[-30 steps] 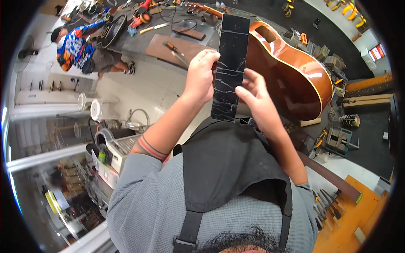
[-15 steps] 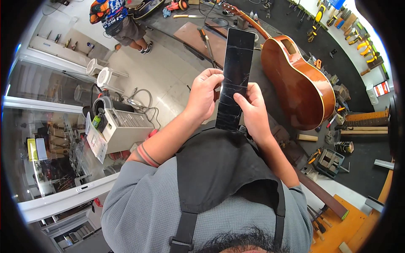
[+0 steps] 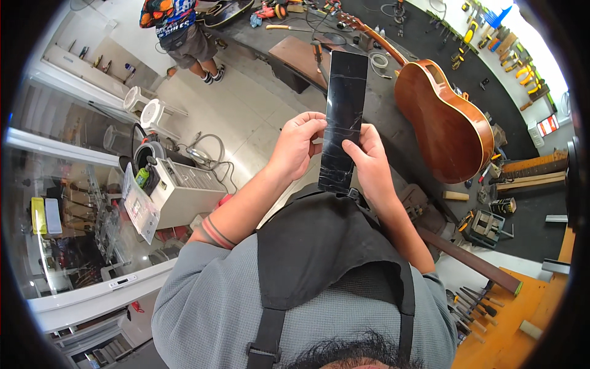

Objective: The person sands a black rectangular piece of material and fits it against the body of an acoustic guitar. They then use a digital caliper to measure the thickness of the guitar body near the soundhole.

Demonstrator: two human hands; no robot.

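The person holds a long, flat black strip point(image 3: 342, 117) upright in front of the chest, both hands clasped on its lower part. The left hand point(image 3: 297, 146) wraps around the strip's left edge, its fingers curled over onto the front face near the middle of the strip's length; its grip is closed on the strip. The right hand point(image 3: 370, 161) takes the right edge slightly lower, the thumb pressed flat on the glossy front face and the other fingers behind, so this grip is also closed on the strip. The strip's surface is shiny and shows pale, thin scratch-like marks toward its lower end. Its upper end rises clear of both hands and overlaps the view of the dark tabletop point(image 3: 430, 49) beyond.

On that tabletop, just right of the strip, lies an acoustic guitar point(image 3: 445, 126) with a glossy orange-brown body, its neck running up and to the left. Small hand tools and a coil of cable lie near the neck. On the lower right, an orange work surface point(image 3: 522, 320) carries a row of small tools. To the left stands a white machine point(image 3: 184, 190) on the tiled floor, beside two white stools point(image 3: 147, 107). Another person point(image 3: 181, 37) in a colourful shirt and shorts stands at the far end of the tabletop, well apart from the hands.
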